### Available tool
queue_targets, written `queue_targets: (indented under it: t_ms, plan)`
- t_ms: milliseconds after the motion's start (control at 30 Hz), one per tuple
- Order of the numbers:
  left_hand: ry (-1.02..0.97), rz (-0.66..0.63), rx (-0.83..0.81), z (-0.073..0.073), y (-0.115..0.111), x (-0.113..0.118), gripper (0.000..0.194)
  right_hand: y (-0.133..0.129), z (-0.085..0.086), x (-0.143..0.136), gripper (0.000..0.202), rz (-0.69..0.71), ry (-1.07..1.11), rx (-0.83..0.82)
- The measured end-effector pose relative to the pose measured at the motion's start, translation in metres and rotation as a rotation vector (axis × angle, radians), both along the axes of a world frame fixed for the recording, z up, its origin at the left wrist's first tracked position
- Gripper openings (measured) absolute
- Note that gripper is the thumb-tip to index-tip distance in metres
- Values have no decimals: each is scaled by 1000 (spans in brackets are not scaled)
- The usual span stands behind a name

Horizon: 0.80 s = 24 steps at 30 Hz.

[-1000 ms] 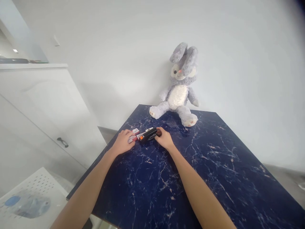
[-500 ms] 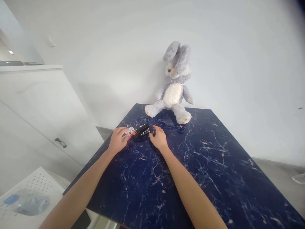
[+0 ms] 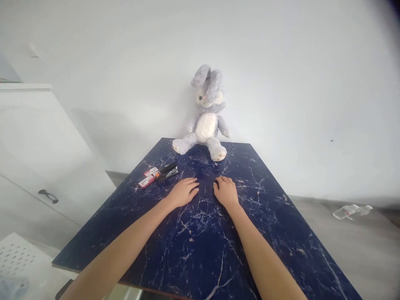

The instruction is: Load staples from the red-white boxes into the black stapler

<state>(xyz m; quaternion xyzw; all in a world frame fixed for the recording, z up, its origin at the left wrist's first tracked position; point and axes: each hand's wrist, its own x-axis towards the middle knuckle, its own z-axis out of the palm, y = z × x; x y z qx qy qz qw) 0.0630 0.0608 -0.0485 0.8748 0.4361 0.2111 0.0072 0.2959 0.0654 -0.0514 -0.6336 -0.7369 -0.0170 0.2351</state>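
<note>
On the dark blue marbled tabletop [image 3: 200, 229], my left hand [image 3: 184, 191] rests with nothing in it, its fingers stretched to the right and thumb apart. My right hand [image 3: 225, 191] lies a little to its right, fingers slightly curled and apart, also holding nothing. Left of my left hand is a black stapler [image 3: 168, 173] with an orange mark near one end. Two small red-and-white boxes [image 3: 146, 180] lie against the stapler's left end. Neither hand touches the stapler or the boxes.
A grey plush rabbit [image 3: 206, 127] sits at the table's far edge against the white wall. To the left stands a white cabinet [image 3: 28, 146] with a dark handle. A white perforated surface [image 3: 15, 254] shows at lower left. Clear plastic bottles [image 3: 351, 211] lie on the floor at right.
Both hands have come away from the stapler and boxes and moved right and nearer to me. The stapler and boxes stay together on the table. The view has shifted to the right.
</note>
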Motion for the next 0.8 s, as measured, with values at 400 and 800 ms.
queue_targets:
  t_ms: [400,800]
  plan:
    - [-139,73,226,12,-3,-51,30,5,-5,-4,28,-22,-47,-1]
    - [32,262,-109,18,56,-155,83,7,-7,-6,26,-42,-58,26]
